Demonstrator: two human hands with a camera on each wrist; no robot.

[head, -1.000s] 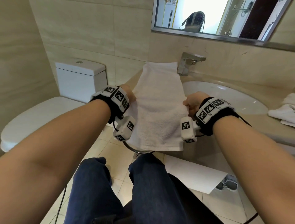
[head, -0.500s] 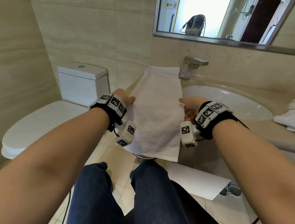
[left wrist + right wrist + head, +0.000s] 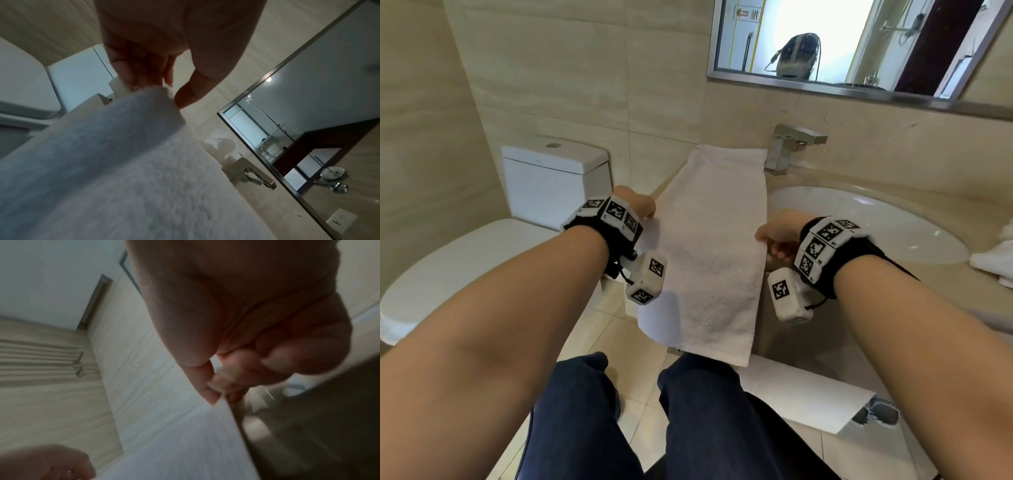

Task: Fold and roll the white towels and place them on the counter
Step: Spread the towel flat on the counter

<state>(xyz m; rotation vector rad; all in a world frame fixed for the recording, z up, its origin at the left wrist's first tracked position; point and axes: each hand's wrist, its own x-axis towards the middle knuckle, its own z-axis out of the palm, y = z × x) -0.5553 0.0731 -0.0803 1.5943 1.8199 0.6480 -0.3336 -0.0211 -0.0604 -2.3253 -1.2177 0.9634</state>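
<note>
Bathroom table (image 3: 808, 178) beside sink (image 3: 876, 222) | white towel (image 3: 709, 246) lies lengthwise on it, near end hanging off | left hand (image 3: 635, 205) pinches left edge | right hand (image 3: 777, 233) pinches right edge

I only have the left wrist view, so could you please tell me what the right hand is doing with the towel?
Observer: The right hand pinches the right edge of the towel, about level with the left hand.
Operator: Thank you. Does the towel lie wholly on the counter?
Observer: No, its near end hangs down over the front edge of the counter.
Operator: Are any other towels about?
Observer: Yes, a crumpled white towel lies on the counter, right of the sink.
</note>
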